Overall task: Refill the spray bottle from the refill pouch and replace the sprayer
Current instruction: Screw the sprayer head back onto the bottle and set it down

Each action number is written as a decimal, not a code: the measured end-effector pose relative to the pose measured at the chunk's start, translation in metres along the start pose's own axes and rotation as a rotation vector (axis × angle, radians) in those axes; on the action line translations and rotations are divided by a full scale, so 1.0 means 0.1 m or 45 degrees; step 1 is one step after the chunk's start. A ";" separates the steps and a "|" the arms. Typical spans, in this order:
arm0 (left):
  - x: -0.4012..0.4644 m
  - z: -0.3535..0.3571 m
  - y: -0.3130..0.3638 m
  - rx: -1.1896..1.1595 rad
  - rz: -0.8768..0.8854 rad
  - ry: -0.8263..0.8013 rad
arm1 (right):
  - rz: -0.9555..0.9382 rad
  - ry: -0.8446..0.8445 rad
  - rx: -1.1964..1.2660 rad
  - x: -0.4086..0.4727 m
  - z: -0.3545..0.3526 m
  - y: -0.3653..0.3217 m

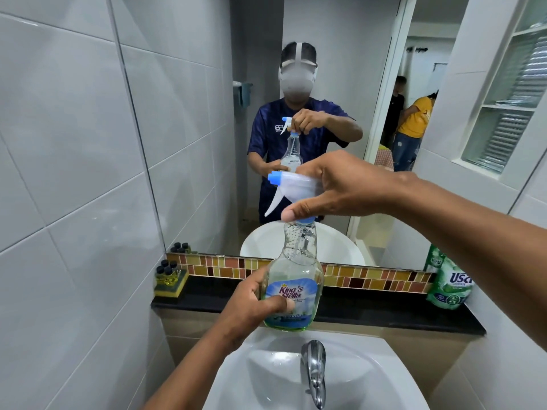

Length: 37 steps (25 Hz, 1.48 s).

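The left hand [254,306] is wrapping the spray bottle [291,291], steadying it upright over the sink [370,374]. The right hand [340,187] is pinching the sprayer [291,187] at the neck, likely for twisting. The refill pouch [448,284] is standing far right on the ledge.

Bright, even light; edges bowed, perhaps fisheye.

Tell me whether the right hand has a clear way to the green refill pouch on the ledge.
Probably not yet. The right hand is closed on the sprayer atop the spray bottle. The green refill pouch stands unobstructed at the black ledge's right end, beneath that forearm; freeing the hand comes first.
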<state>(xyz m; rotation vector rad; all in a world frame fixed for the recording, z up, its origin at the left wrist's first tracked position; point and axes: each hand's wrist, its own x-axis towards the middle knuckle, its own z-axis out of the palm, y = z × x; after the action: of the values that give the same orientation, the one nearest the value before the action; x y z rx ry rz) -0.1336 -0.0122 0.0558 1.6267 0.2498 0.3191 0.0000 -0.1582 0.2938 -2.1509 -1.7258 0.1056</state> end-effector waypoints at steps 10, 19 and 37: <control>0.00 0.06 -0.01 -0.009 -0.023 0.004 | -0.009 -0.104 -0.036 -0.03 0.02 0.03; 0.02 0.06 -0.10 0.004 -0.052 -0.011 | 0.030 -0.124 -0.050 -0.04 0.06 0.10; 0.12 0.08 -0.22 -0.009 -0.084 0.003 | 0.017 -0.163 -0.047 0.09 0.16 0.26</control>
<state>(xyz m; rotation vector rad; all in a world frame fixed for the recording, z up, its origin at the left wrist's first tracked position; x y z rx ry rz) -0.1194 -0.0135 0.0345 1.6075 0.3031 0.2711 0.0216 -0.1504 0.2718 -2.2263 -1.7964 0.2209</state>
